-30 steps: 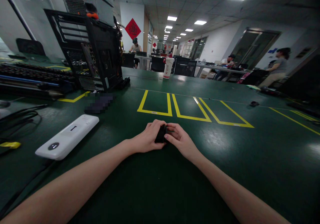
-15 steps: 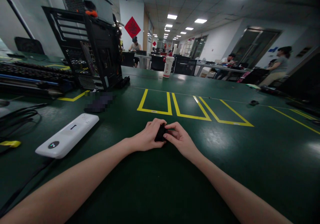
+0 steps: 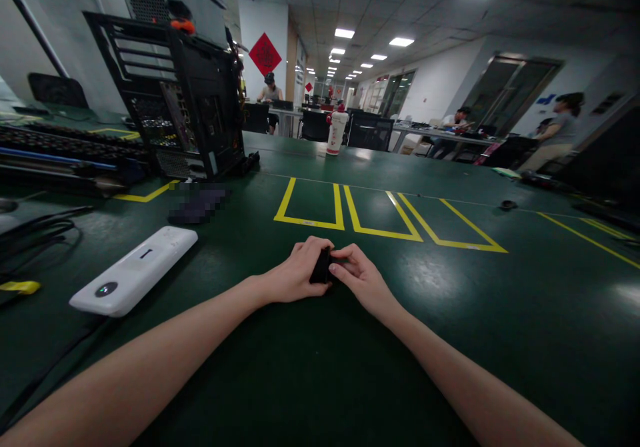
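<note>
A small black object (image 3: 320,268) sits between my two hands, low over the green table (image 3: 310,380); its kind cannot be made out. My left hand (image 3: 299,270) is closed around its left side, thumb below and fingers over the top. From the right, the thumb and fingertips of my right hand (image 3: 361,275) press together at the object's right edge. Whatever they pinch there is hidden by the fingers. Ahead of the hands, yellow tape (image 3: 309,223) marks several open-sided boxes on the table.
To the left lies a white oblong device (image 3: 137,270) with a cable. Behind it are a dark pixelated patch (image 3: 199,205) and an open black computer case (image 3: 185,100). A white cup (image 3: 336,134) stands at the far edge. Other people sit and stand farther back.
My right thumb has shifted very slightly up against the black object. My left hand keeps its hold, and the things on the table stay where they were.
</note>
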`<state>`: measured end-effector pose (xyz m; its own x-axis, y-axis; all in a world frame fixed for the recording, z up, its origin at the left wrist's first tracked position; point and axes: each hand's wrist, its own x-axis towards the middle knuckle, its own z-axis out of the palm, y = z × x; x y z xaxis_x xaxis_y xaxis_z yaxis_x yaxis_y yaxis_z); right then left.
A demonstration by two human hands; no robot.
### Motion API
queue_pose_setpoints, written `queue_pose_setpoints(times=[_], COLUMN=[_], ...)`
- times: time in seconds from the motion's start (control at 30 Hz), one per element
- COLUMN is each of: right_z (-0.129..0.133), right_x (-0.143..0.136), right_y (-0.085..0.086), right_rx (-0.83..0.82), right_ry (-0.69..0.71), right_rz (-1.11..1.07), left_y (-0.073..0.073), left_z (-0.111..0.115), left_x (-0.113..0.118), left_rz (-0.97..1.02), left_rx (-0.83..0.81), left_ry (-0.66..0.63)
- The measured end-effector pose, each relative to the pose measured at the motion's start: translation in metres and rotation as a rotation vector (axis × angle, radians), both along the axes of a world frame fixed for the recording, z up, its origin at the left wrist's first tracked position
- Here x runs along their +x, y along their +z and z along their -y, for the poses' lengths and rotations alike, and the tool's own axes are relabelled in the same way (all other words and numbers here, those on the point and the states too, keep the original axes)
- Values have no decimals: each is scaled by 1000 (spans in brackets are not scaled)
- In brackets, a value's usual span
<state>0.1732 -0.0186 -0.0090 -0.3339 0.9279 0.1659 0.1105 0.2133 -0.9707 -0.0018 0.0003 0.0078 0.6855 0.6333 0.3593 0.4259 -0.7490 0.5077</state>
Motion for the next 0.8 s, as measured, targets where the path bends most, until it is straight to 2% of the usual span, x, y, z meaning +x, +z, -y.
queue_pose_setpoints(times=[0.2, 0.43, 0.8], right_z=[3, 5, 1], right_x=[-2, 2, 0], right_y=[1, 2, 1], right_rx=[0, -21, -13], right_ry=[-54, 62, -18], right_rz=[58, -19, 30], left_y=[3, 4, 1], left_z=[2, 3, 2], left_x=[0, -2, 0], left_rz=[-9, -7, 25], left_rx=[-16, -37, -29], left_ry=[1, 6, 8])
